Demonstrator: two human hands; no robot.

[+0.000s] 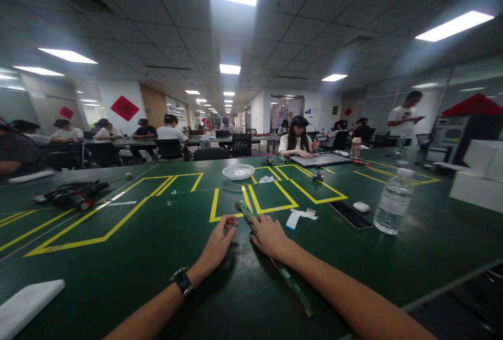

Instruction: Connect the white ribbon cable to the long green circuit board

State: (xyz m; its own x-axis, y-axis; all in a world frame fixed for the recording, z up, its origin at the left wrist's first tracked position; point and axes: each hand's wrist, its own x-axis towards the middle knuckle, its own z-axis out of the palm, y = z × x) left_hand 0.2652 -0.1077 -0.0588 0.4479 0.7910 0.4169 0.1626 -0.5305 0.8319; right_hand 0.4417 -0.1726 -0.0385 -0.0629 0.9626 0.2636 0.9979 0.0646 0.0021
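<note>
A long, narrow green circuit board (294, 285) lies slantwise on the dark green table, its far end pointing away from me. My right hand (272, 236) is over its upper half, fingers closed on its edges, so part of the board is hidden. Just left of the board's far end, my left hand (219, 240) rests with fingers loosely bent and thumb apart, holding nothing. White flat ribbon cables (298, 218) lie right of the board. Beyond the hands stands a round white basket (238, 173), with small white pieces (266, 179) beside it.
To the right are a phone (349, 215), a white earphone case (361, 207) and a water bottle (394, 201). Yellow tape (118, 227) outlines areas on the table. A black device (74, 193) lies left, a white slab (31, 306) near left. Across the table sits a person (296, 143).
</note>
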